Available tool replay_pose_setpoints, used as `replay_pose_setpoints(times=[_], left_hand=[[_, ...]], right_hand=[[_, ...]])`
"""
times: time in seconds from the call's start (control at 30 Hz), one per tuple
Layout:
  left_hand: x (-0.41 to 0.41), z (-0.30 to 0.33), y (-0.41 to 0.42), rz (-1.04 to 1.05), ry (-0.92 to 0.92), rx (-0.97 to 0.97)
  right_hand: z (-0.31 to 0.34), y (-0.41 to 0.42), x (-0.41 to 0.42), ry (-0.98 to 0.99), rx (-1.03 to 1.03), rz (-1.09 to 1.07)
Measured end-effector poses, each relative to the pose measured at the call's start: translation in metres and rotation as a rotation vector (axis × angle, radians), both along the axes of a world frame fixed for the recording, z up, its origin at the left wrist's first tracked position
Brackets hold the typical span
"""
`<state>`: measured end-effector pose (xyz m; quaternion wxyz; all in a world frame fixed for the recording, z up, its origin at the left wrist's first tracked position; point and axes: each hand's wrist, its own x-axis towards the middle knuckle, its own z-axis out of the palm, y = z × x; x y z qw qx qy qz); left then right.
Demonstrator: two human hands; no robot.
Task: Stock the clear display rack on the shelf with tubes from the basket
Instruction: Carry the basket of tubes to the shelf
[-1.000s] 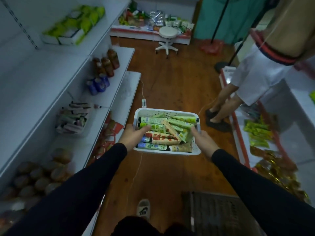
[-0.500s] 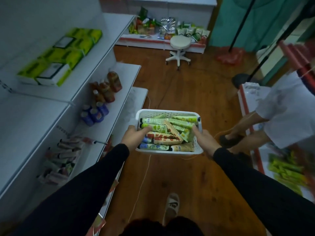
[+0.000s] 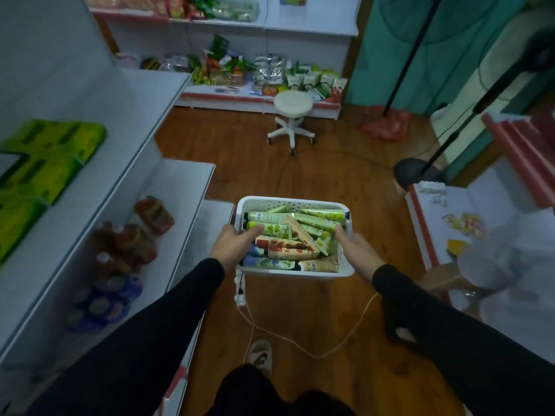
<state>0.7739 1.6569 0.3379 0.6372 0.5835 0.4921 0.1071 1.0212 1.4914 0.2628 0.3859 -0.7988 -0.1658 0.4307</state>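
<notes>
We carry the white basket (image 3: 292, 202) above the wood floor, our left hand (image 3: 232, 243) gripping its left rim and our right hand (image 3: 356, 250) gripping its right rim, thumbs hooked inside. Tubes (image 3: 288, 240) lie piled inside it. Shelves (image 3: 168, 187) stand to our left.

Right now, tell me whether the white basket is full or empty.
Nearly full: tubes lie piled across the white basket, reaching close to its rim, while both hands grip its sides.

Small retail shop. Indicators: white tiered metal display shelving (image 3: 168, 121) along the walls, grouped brown-liquid bottles (image 3: 126, 241), stacked green packaged goods (image 3: 45, 157), assorted snack packets (image 3: 264, 70) on red-trimmed rear shelf.
</notes>
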Motion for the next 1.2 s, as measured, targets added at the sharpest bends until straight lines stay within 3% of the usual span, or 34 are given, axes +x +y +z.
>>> replay_pose_setpoints(times=[0.3,0.73,0.87,1.0,1.2], left_hand=[[0.151,0.019,0.137,-0.037,-0.013,-0.016],[0.380,0.037,0.315,0.124,-0.005,-0.004],[0.442,0.042,0.375,0.061,-0.019,0.025],[0.502,0.031,0.447,-0.013,-0.004,0.042],[0.587,0.035,0.557,-0.070,0.013,0.057]], right_hand=[[0.018,0.132,0.131,-0.020,0.015,-0.026],[0.047,0.344,0.375,-0.033,-0.006,0.107],[0.005,0.403,0.459,-0.002,-0.010,0.109],[0.038,0.468,0.495,-0.044,-0.005,0.081],[0.020,0.562,0.579,-0.049,-0.020,0.011]])
